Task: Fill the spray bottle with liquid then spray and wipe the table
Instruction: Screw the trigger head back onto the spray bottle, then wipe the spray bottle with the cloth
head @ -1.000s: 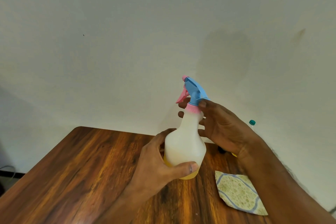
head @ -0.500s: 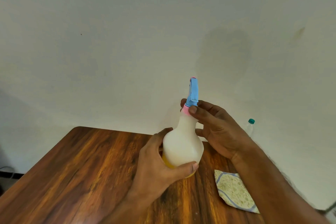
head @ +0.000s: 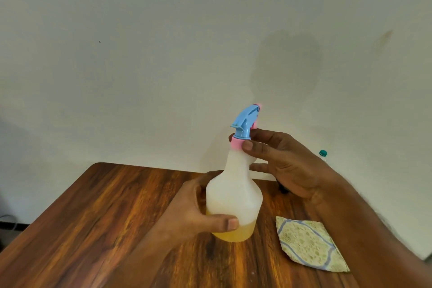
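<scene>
A plain off-white wall fills the upper part of the view, marked by a faint grey smudge above the spray head, and a wooden table with a strong reddish-brown grain stands against it. The spray bottle is upright over the middle of the table, held up in both hands. Its body is translucent white, and a shallow layer of yellow liquid sits in the bottom of it. A pink collar rings the neck, and the blue spray head rises above the collar with its nozzle angled up and to the right, toward the wall.

The left hand is wrapped around the lower body of the bottle from the left, thumb laid across the front just above the liquid line, fingers behind. The right hand reaches in from the right of the bottle and pinches the pink collar between thumb and fingers, the remaining fingers loosely spread beside the neck.

To the right of the bottle a folded cloth, pale yellow-green with a blue pattern, lies flat on the table. Farther right and behind the right wrist, the green cap of a clear bottle shows against the wall; the rest of it is hidden by the arm.
</scene>
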Tool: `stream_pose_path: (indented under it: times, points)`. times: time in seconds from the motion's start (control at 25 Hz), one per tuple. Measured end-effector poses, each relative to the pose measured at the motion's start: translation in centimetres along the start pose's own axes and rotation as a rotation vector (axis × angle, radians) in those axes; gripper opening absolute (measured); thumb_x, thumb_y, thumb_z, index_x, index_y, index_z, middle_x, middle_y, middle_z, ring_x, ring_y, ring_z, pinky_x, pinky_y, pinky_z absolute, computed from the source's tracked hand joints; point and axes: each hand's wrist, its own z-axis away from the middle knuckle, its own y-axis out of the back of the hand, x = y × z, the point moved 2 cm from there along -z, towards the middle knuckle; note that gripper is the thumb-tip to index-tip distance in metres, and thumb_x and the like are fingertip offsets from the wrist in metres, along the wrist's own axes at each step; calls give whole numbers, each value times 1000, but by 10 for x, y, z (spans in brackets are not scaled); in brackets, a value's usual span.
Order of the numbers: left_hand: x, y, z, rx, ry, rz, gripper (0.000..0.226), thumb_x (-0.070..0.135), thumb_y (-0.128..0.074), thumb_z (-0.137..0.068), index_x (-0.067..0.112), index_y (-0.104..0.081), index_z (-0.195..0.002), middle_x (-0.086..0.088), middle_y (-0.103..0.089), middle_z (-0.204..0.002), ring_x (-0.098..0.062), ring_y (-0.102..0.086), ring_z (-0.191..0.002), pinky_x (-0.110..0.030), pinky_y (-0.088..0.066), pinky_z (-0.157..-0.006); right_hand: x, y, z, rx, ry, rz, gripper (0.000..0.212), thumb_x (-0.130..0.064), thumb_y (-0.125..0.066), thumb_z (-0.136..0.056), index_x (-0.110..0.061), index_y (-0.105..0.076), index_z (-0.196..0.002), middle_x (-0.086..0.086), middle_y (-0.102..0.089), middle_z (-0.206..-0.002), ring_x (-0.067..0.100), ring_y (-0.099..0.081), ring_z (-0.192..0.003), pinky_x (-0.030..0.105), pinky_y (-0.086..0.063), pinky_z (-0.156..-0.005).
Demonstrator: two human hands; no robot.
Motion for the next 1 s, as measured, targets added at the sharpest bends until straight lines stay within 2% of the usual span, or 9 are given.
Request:
stream_pose_path:
  times: [0.16, 0.32, 0.36, 0.44, 0.52, 0.72, 0.84, 0.92, 1.0]
  points:
    - [-5, -6, 1, 150, -23, -175, 82, 40, -93, -54, 32, -59, -128, 11, -68, -120, -14, -65, -113, -37, -61, -83, 5, -10, 2, 71, 110, 49, 38, -34, -65, -83, -27, -67, -120, -9, -66, -124, 14, -61, -115, 48, -44, -105]
    - [-13, -16, 4, 257, -46, -246, 82, 47, -93, -50, 34, -60, -124, 17, -69, -116, -9, -66, -108, -27, -60, -77, 19, -19, 2, 174, 159, 42, 37, -41, -68, -77, -30, -72, -112, -18, -57, -134, 12, -59, -119, 40, -55, -93]
    - [-15, -19, 5, 276, -53, -255, 83, 47, -93, -49, 34, -60, -124, 17, -68, -116, -8, -66, -108, -28, -60, -77, 23, -22, 2, 198, 174, 81, 36, -43, -68, -78, -32, -72, -112, -23, -54, -135, 7, -57, -120, 36, -56, -91]
    - [-22, -26, 6, 295, -56, -279, 84, 48, -93, -49, 34, -59, -124, 17, -68, -116, -7, -65, -108, -27, -60, -77, 30, -27, 5, 241, 201, 197, 32, -43, -67, -82, -35, -71, -112, -29, -48, -137, -8, -51, -120, 17, -53, -85]
    - [-31, -30, 6, 293, -53, -294, 81, 49, -93, -50, 36, -58, -122, 20, -67, -115, -4, -65, -107, -23, -59, -75, 39, -32, 8, 264, 225, 295, 30, -39, -65, -87, -33, -70, -116, -29, -44, -139, -15, -46, -120, 6, -48, -80]
    - [-44, -38, 6, 306, -58, -333, 69, 44, -93, -50, 44, -59, -110, 25, -67, -109, -1, -66, -100, -18, -57, -70, 61, -32, 11, 324, 255, 355, 29, -36, -65, -90, -32, -68, -119, -26, -41, -142, -3, -50, -124, 18, -54, -86]
    - [-57, -40, 1, 297, -36, -362, 70, 49, -92, -50, 40, -59, -111, 21, -67, -108, -3, -66, -100, -23, -58, -71, 72, -32, 9, 324, 233, 420, 29, -41, -65, -89, -36, -68, -117, -24, -39, -144, -5, -48, -124, 28, -55, -91]
    - [-69, -38, -3, 302, -5, -373, 75, 52, -91, -50, 36, -58, -115, 17, -68, -109, -6, -66, -101, -26, -59, -73, 78, -27, 11, 265, 190, 355, 37, -51, -66, -85, -42, -63, -121, -24, -39, -145, -6, -47, -126, 33, -54, -94]
    - [-80, -35, -5, 317, 39, -418, 79, 58, -88, -47, 40, -54, -117, 19, -64, -113, -5, -64, -102, -22, -57, -73, 85, -6, 21, 336, 145, 194, 48, -57, -69, -79, -48, -57, -124, -23, -48, -139, -2, -49, -127, 35, -50, -97]
